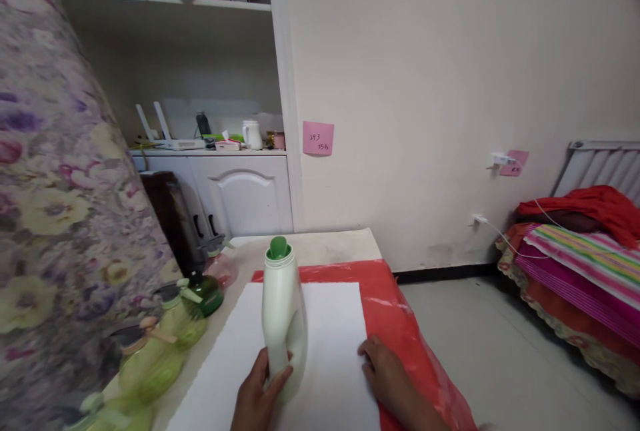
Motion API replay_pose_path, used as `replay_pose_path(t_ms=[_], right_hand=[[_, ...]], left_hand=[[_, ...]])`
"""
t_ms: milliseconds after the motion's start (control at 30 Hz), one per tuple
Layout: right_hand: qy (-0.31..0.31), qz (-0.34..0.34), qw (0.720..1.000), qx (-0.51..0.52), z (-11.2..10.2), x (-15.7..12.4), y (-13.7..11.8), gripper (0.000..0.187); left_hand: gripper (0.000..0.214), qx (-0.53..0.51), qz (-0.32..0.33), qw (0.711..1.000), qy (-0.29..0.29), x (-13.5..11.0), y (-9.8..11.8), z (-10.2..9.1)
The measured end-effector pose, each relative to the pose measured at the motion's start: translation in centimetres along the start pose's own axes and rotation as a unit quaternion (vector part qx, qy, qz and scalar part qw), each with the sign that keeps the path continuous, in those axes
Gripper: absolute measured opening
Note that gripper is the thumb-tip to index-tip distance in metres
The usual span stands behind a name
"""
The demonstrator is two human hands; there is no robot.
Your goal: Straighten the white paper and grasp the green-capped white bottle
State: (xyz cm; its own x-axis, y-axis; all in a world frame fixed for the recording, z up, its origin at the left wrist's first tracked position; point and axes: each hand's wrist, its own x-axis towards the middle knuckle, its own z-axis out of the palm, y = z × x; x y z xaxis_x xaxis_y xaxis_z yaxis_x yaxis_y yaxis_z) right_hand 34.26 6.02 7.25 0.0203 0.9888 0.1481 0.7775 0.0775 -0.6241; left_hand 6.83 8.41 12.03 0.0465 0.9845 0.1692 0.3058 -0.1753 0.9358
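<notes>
A pale green detergent bottle [279, 298] stands upright over the white sheet, its mouth uncapped and a darker green pouring spout [279, 248] showing inside. My left hand [260, 388] is wrapped round the lower part of the bottle by its handle, thumb in front. The bottle's base is partly hidden by that hand. To the right, my right hand [387, 372] rests at the right edge of the white sheet [333, 324], where it meets the red covering [383, 298]. Its fingers are loosely bent and slightly apart, with nothing visible in them.
Along the table's left side stand several spray bottles, among them a dark green one [206, 292], a pink one [220, 268] and a large yellow-green one [150, 364]. A floral curtain [60, 218] hangs at left. A shelved cabinet [240, 194] stands behind; a bed [575, 271] is at right.
</notes>
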Motion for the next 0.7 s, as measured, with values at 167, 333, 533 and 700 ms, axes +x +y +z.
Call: replay_pose_path(t_ms=[167, 333, 533, 700], right_hand=[[-0.001, 0.004, 1.0, -0.003, -0.05, 0.01, -0.04, 0.033], [-0.003, 0.005, 1.0, -0.005, -0.07, -0.08, -0.1, 0.034], [-0.002, 0.003, 1.0, -0.006, 0.1, -0.11, 0.1, 0.034], [-0.001, 0.003, 1.0, -0.007, 0.17, -0.2, 0.12, 0.034]], left_hand=[[0.034, 0.0, -0.002, 1.0, -0.002, -0.14, 0.24, 0.0], [0.035, 0.001, -0.003, 1.0, -0.008, -0.05, -0.06, -0.02], [0.035, 0.012, -0.001, 1.0, 0.004, 0.0, 0.47, -0.02], [0.035, 0.006, 0.002, 1.0, 0.007, 0.02, 0.61, -0.05]])
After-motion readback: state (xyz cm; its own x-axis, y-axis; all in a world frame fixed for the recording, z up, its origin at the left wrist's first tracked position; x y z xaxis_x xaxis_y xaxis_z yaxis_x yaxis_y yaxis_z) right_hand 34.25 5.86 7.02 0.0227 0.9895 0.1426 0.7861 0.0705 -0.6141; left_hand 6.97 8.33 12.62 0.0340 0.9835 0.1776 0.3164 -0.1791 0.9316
